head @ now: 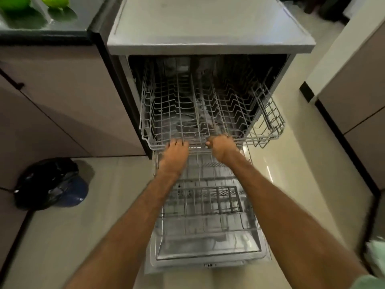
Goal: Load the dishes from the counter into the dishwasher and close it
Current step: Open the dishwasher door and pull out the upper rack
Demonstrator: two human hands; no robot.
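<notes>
The grey dishwasher (pixel 208 24) stands open in front of me, its door (pixel 208 253) folded flat to the floor. The lower wire rack (pixel 208 205) is rolled out over the door. The upper wire rack (pixel 268 113) is partly pulled out and holds no dishes. My left hand (pixel 176 151) and my right hand (pixel 221 146) both grip the upper rack's front rail, fingers curled over the wire. Two green dishes (pixel 54 2) sit on the dark counter (pixel 41 30) at the top left.
Beige cabinets (pixel 52 101) flank the dishwasher on the left. A black bag and a blue object (pixel 50 184) lie on the tiled floor at the lower left. More cabinets (pixel 354 90) stand to the right, with open floor between.
</notes>
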